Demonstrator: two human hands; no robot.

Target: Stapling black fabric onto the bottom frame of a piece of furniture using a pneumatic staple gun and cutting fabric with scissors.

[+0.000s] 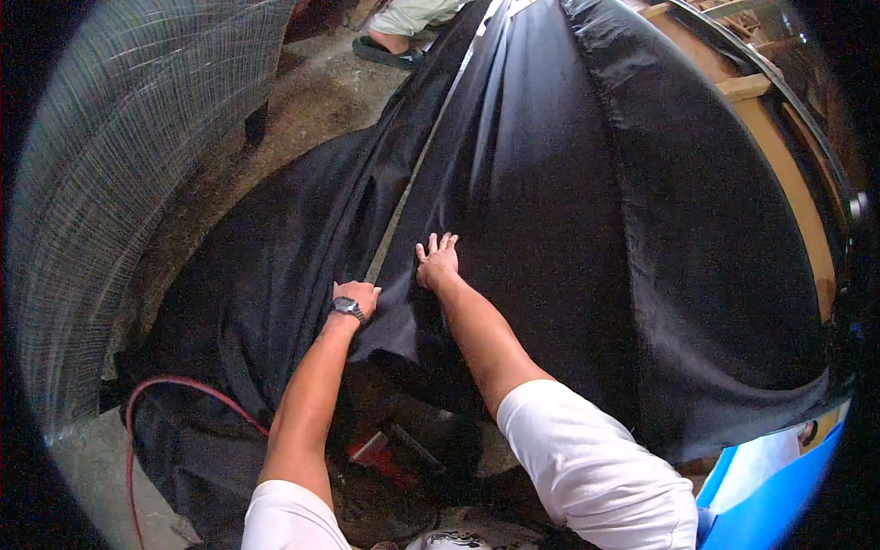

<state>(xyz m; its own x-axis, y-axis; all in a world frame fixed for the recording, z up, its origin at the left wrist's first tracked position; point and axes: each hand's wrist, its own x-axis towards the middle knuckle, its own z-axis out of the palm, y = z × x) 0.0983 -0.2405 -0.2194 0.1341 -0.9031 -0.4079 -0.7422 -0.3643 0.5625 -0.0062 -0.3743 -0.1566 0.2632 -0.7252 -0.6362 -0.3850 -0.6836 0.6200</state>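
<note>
A wide sheet of black fabric [541, 183] spreads before me, its folds running together toward the top of the view. My left hand [357, 295], with a watch [346, 306] on the wrist, has its fingers curled over a fold of the fabric. Beside it starts a narrow pale strip [401, 209] that runs up between two parts of the cloth; whether it is a gap or a separate piece I cannot tell. Just to the right and slightly farther off, my right hand [437, 263] lies on the fabric, fingers spread.
At the right, a curved wooden frame [796, 174] borders the fabric. A red hose [170, 380] arcs at lower left, and a red object [380, 456] lies in shadow below my hands. Grey striped sheeting [137, 183] stands left. Another person's shoe [389, 53] is at the top.
</note>
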